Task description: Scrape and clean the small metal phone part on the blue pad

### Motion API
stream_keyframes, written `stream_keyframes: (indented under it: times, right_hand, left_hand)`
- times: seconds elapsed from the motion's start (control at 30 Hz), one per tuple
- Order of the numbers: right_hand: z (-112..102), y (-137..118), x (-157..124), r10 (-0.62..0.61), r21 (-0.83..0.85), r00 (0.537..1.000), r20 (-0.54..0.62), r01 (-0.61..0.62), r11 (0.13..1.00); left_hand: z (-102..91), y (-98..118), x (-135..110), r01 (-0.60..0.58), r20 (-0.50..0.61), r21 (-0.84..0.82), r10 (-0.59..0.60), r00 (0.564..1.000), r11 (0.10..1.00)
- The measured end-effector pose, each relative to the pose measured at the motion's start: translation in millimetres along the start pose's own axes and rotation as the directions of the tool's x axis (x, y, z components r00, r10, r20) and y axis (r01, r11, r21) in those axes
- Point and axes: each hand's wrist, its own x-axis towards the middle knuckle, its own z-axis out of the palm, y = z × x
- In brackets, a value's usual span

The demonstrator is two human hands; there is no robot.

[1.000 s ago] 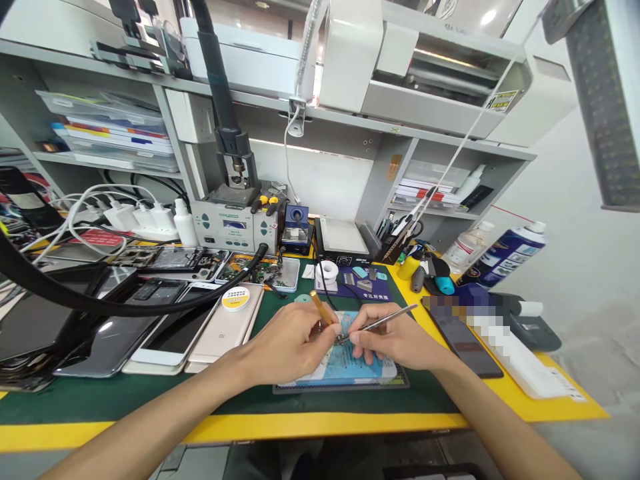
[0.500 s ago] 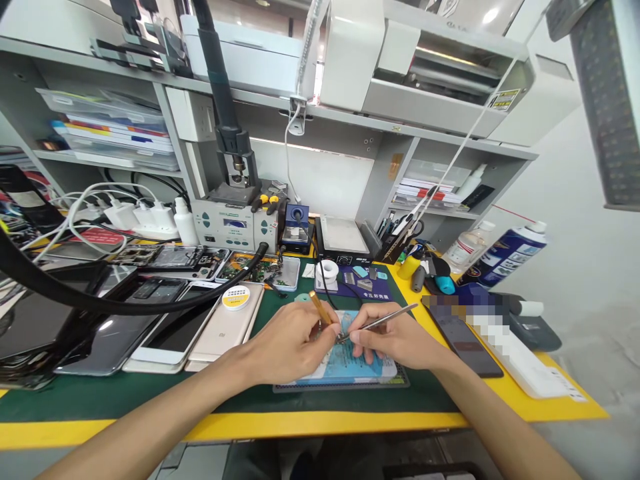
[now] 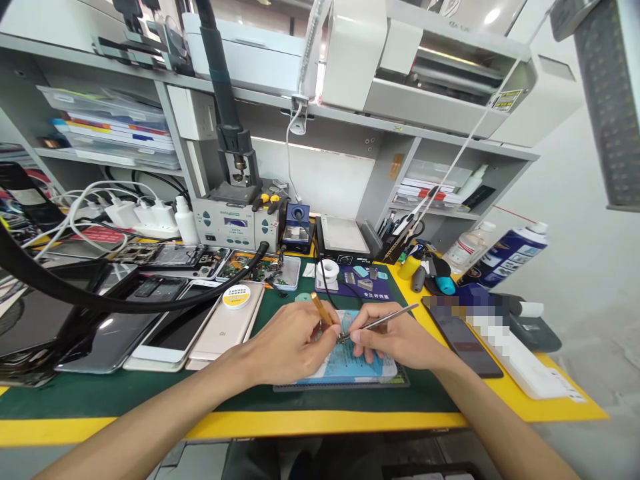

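My left hand (image 3: 295, 341) is closed, thumb and forefinger pinched together, with a gold-coloured, pen-like tool (image 3: 323, 308) rising from its grip. My right hand (image 3: 395, 337) pinches a slim silver metal tool (image 3: 393, 315) that slants up to the right. Between the two sets of fingertips sits a tiny dark metallic part (image 3: 343, 337), too small to name. Both hands are over a blue and white pad or booklet (image 3: 345, 368), which lies on a dark mat with a thin grey edge. The tools' working tips are mostly hidden by fingers.
Several phones, including a gold one (image 3: 233, 330), lie on the left. A grey control station (image 3: 235, 227) stands behind, with a black hose (image 3: 150, 308) arching across the left. On the right are a dark phone (image 3: 465, 340), a white box (image 3: 525, 357) and a spray can (image 3: 505, 253).
Both hands keep almost the same position and hold on their tools. Only a very slight shift of the camera view shows.
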Motion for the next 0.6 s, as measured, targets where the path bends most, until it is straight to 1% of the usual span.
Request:
stream_keyframes:
  times: [0.3, 0.6]
  right_hand:
    - [-0.8, 1.7, -1.8, -0.018, 0.000, 1.000, 0.017, 0.018, 1.000]
    - [0.0, 0.1, 0.0, -0.024, 0.004, 1.000, 0.015, 0.024, 1.000]
  left_hand:
    - [1.4, -2.9, 0.7, -0.014, 0.020, 0.031, 0.014, 1.000, 0.999]
    - [-0.7, -0.8, 1.2, -0.016, 0.039, 0.059, 0.013, 0.999, 0.998]
